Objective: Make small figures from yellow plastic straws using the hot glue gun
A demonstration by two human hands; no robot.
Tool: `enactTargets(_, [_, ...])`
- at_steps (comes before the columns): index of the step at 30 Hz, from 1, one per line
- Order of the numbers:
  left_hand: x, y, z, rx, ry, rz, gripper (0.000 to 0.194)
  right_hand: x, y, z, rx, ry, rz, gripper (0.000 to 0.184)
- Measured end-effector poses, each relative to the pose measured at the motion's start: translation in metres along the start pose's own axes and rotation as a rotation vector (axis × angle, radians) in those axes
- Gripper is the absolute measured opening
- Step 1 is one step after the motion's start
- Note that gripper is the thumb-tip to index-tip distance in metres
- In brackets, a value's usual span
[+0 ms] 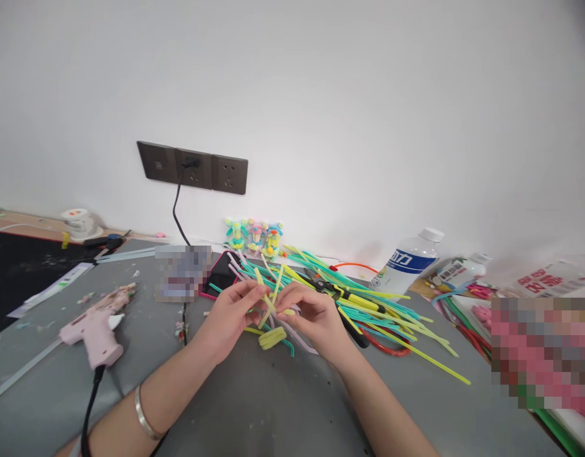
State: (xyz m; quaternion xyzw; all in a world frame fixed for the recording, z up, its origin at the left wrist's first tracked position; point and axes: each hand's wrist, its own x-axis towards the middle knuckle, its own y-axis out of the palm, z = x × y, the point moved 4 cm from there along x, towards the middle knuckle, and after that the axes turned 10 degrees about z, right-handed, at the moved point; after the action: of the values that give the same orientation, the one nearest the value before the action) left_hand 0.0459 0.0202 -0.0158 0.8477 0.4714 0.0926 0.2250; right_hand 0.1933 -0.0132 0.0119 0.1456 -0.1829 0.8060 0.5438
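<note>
Both my hands meet over the grey table, each pinching pale yellow pipe cleaners (277, 284) that cross between the fingertips. My left hand (239, 312) is closed around one length that sticks up past the thumb. The fingers of my right hand (312, 317) are pressed together on the yellow pipe cleaner, its end curled under the thumb. Just below the hands sits a bundled coil of yellow pipe cleaner (272, 338). Right beside my right hand lies a pile of yellow, teal and lilac pipe cleaners (406, 324), with yellow-and-black pliers (356, 298) on top.
A pink glue gun (93, 333) with a black cord rests at the left. Three small pipe-cleaner figures (255, 237) stand against the wall. A phone (221, 274) lies behind my left hand. White bottles (406, 260) and plastic packs (549, 279) are at the right.
</note>
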Motion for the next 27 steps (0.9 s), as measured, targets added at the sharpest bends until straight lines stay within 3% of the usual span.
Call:
enactTargets(3, [0.001,0.000,-0.004,0.109,0.048,0.002,0.035,-0.001,0.003,-0.001,0.013,0.036,0.016,0.006])
enactTargets(7, [0.000,0.002,-0.009,0.210,0.057,0.021,0.038,-0.004,0.000,-0.003,0.062,0.082,-0.085,0.014])
enactTargets(13, [-0.004,0.006,-0.006,0.269,-0.009,0.162,0.037,-0.002,-0.008,0.002,0.125,0.067,-0.148,0.020])
enactTargets(27, [-0.008,0.010,0.002,0.408,-0.203,0.406,0.029,0.001,-0.002,0.005,0.173,0.101,0.047,0.017])
